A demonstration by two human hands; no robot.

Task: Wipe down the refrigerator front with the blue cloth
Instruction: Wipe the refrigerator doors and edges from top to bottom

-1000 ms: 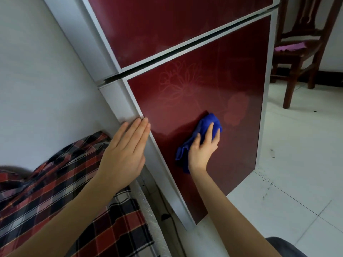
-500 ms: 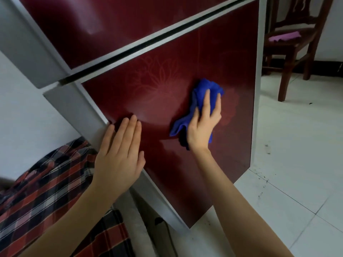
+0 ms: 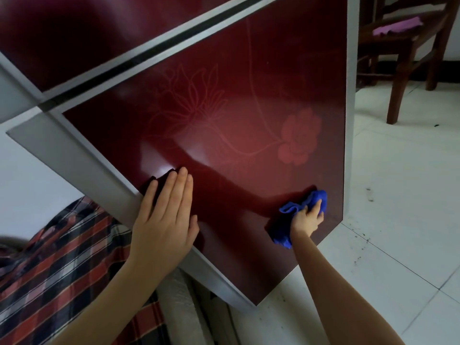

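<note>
**Cloth low at the door's right edge, the rest of the panel up and to the left**

The blue cloth (image 3: 302,207) is bunched against the dark red lower door (image 3: 249,83) of the refrigerator, near its bottom right corner and just beside the silver trim (image 3: 348,120). Its long axis runs on a slant, the thick end up and right under the fingertips and a loose tail trailing down and left past the wrist. The right hand (image 3: 307,219) holds it to the panel, fingers bent over the bunch and the thumb tucked into a fold, so the grip is closed on the cloth, not flat.

From here almost all the door lies above and to the left, including the solid flower print (image 3: 298,138) directly above. I judge the next stroke has to go that way, since little panel remains to the right or below.

The left hand (image 3: 164,220) is well apart across the door, flat with straight fingers together, pressing on the panel at its left edge; it holds nothing. The right hand is the only one on the cloth.

Above the gap is the upper door (image 3: 87,33). Plaid fabric (image 3: 62,257) lies low on the left. A wooden chair (image 3: 403,58) with a purple cloth (image 3: 395,26) on its seat stands on the tiled floor (image 3: 398,195).
</note>
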